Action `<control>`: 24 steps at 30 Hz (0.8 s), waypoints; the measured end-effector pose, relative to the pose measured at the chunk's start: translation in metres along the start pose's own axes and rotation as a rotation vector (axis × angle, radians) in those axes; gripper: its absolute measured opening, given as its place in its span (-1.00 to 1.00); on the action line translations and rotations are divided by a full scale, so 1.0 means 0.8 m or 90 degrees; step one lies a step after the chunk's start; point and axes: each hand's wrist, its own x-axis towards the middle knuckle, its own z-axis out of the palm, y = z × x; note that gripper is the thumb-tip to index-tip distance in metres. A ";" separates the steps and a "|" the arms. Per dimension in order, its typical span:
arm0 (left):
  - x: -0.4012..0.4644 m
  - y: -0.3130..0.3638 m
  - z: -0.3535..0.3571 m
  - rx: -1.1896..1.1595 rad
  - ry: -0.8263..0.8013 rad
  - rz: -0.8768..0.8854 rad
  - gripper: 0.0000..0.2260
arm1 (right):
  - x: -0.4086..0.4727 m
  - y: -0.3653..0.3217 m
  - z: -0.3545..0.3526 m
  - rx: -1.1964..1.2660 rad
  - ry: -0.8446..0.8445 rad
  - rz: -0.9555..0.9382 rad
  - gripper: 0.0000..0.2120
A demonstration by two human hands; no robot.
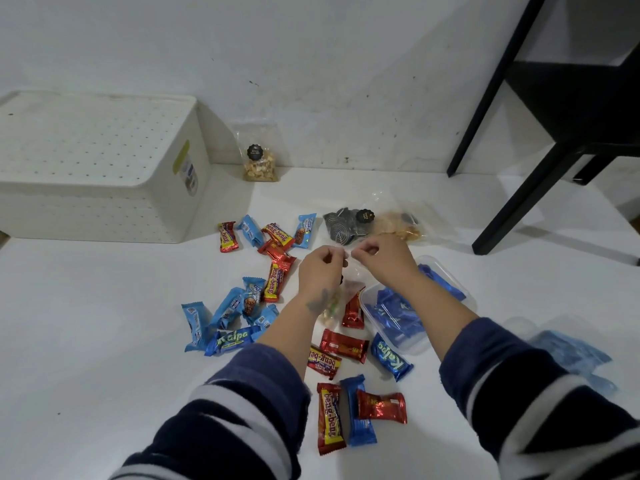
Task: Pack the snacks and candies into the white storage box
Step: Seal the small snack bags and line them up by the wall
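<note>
White storage box [97,168] at 10 o'clock, lid on, rigid; likely light, take it by the lid edge. Clear tub [415,306] of blue packs at 3 o'clock, stiff. Wrapped bars [277,282] scattered centre: light, slick foil, pinch by the ends. Left hand [320,271] and right hand [382,259], fingers curled, each pinch the top of a small clear bag [348,285], soft and crinkly.

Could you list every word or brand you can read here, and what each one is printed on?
"beng-beng": red and yellow bar wrapper, and others like it.
"Kalpa": blue wrapper and another.
Too blurred to read: black round label on the nut bag, sticker on the white storage box, light blue wrappers.
</note>
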 end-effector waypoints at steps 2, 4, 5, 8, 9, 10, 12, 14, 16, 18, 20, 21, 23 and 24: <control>0.000 0.001 0.000 0.010 -0.006 0.002 -0.79 | 0.005 0.000 0.002 -0.028 0.009 0.032 -0.75; 0.001 0.002 0.000 0.018 -0.008 -0.001 -0.80 | 0.007 -0.002 0.003 -0.047 0.010 0.051 -0.74; 0.001 0.003 0.000 0.014 -0.005 -0.006 -0.80 | 0.008 -0.004 0.004 -0.048 0.009 0.048 -0.76; -0.003 -0.003 -0.008 0.055 0.017 0.049 -0.87 | 0.010 -0.010 0.009 -0.027 -0.004 0.022 -0.85; -0.005 -0.011 -0.012 0.136 0.030 0.099 -0.91 | 0.011 -0.011 0.010 -0.016 -0.008 0.012 -0.87; -0.008 -0.021 -0.015 0.245 0.041 0.134 -0.83 | 0.012 -0.012 0.011 -0.007 -0.011 0.008 -0.87; -0.013 -0.041 -0.023 0.403 0.023 0.123 -0.56 | 0.015 -0.012 0.011 0.019 -0.007 0.008 -0.87; -0.015 -0.059 -0.027 0.421 -0.036 0.060 -0.38 | 0.013 -0.011 0.012 0.053 -0.004 0.006 -0.88; -0.013 -0.072 -0.030 0.418 -0.065 0.034 -0.31 | 0.006 -0.010 0.014 0.071 -0.014 0.004 -0.95; -0.011 -0.076 -0.031 0.406 -0.052 0.034 -0.30 | -0.001 -0.005 0.018 0.076 -0.015 -0.003 -0.86; -0.012 -0.073 -0.030 0.393 -0.039 0.033 -0.31 | -0.008 0.000 0.023 0.110 0.016 0.014 -0.76; -0.015 -0.072 -0.030 0.389 -0.034 0.038 -0.31 | -0.009 0.001 0.024 0.132 0.042 0.020 -0.73; -0.020 -0.067 -0.028 0.361 -0.005 0.068 -0.33 | -0.010 -0.003 0.024 0.159 0.092 0.003 -0.71; -0.021 -0.063 -0.029 0.337 0.016 0.091 -0.34 | -0.008 -0.009 0.021 0.160 0.108 -0.017 -0.70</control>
